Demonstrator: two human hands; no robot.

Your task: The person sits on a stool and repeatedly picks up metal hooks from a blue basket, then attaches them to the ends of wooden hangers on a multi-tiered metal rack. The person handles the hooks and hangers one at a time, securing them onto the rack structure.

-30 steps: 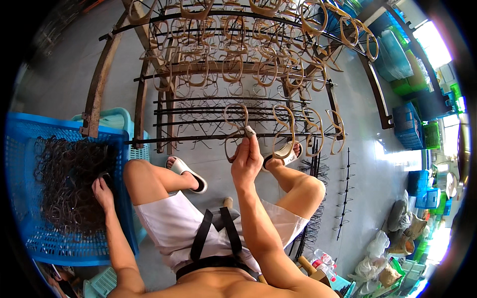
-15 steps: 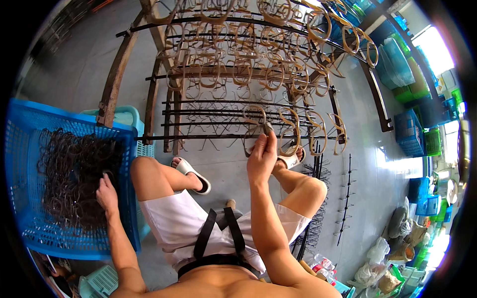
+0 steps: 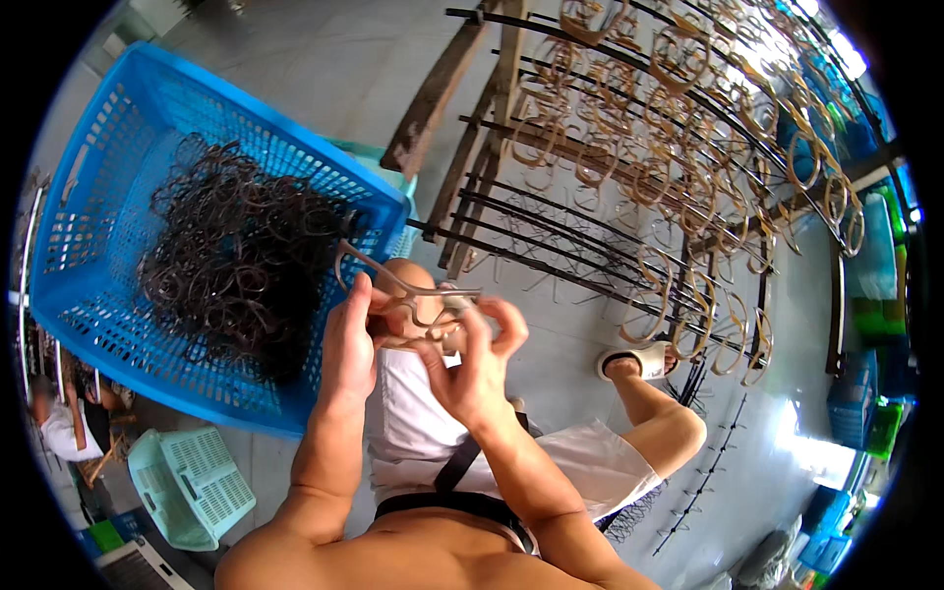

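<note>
Above my left knee, both hands hold an eyeglass frame (image 3: 418, 291), brown-grey with no lenses showing. My left hand (image 3: 349, 344) grips one end of it between thumb and fingers, beside the basket's near right side. At the other end my right hand (image 3: 477, 359) pinches the frame, fingers bent and thumb underneath. A large blue plastic basket (image 3: 246, 418) lies to the left, with a tangled heap of dark eyeglass frames (image 3: 236, 256) in it. To the right, a rack with dark bars (image 3: 551, 258) carries rows of tan eyeglass frames (image 3: 644, 295).
Wooden posts (image 3: 433, 98) of the rack rise just beyond the basket. A pale green crate (image 3: 197, 482) stands at the lower left, near a seated person (image 3: 64, 433). Thin wired rods (image 3: 703, 482) lie on the floor at right. Blue and green bins line the right edge.
My left hand has come out of the basket, and my right hand has left the rack's lowest bar. They now meet on one eyeglass frame. The view has turned left.
</note>
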